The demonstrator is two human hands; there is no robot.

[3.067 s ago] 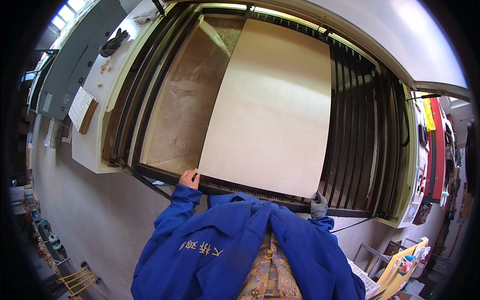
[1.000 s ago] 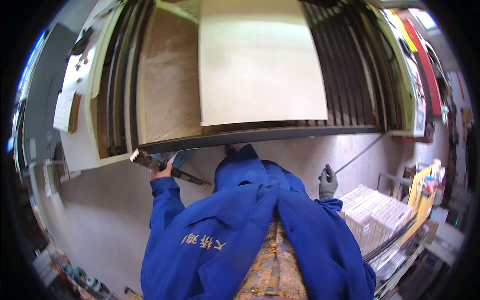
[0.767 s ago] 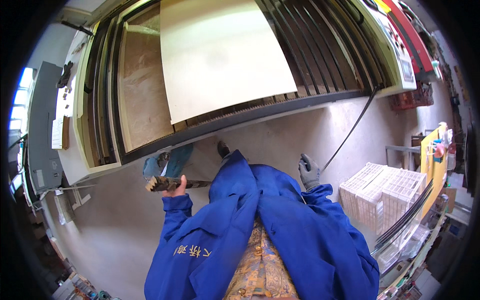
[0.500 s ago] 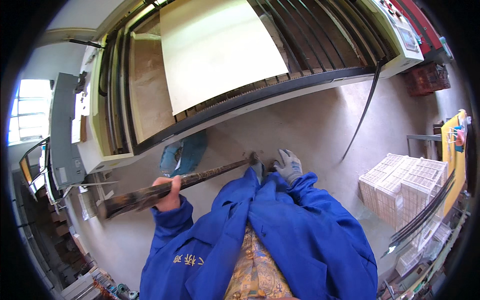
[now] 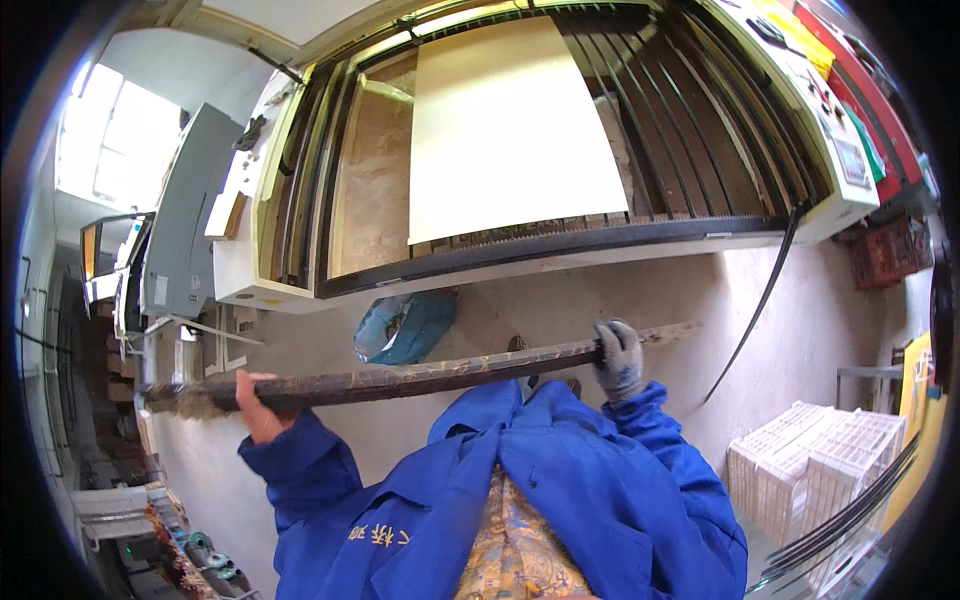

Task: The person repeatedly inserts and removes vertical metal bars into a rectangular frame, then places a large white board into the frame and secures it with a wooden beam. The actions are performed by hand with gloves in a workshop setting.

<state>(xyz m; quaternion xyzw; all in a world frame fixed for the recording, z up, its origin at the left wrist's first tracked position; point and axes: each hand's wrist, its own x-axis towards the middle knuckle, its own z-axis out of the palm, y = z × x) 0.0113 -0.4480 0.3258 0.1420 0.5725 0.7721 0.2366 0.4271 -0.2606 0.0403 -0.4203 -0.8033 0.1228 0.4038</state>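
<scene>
A long dark bar (image 5: pixel 430 376), flat and streaked with brown stains, lies crosswise in front of my body above the floor. My left hand (image 5: pixel 262 410), bare, is closed round it near its left end. Toward the other end, my right hand (image 5: pixel 620 358) in a grey glove grips it, and the bar's narrow tip sticks out beyond the glove. Past the bar stands a large machine with a bed of black slats (image 5: pixel 655 110). A pale flat sheet (image 5: pixel 510 130) covers the middle of that bed.
On the floor below the machine's front edge (image 5: pixel 560 240) lies a blue plastic bag (image 5: pixel 420 325). A thin black strip (image 5: pixel 760 305) leans from the machine's right corner to the floor. White plastic crates (image 5: pixel 810 460) stand at the right, with a dark red crate (image 5: pixel 890 253) farther back.
My right hand has closed on the bar's right part, where before it was open and apart from it. The bar has swung nearly level, and my left hand has moved left and lower.
</scene>
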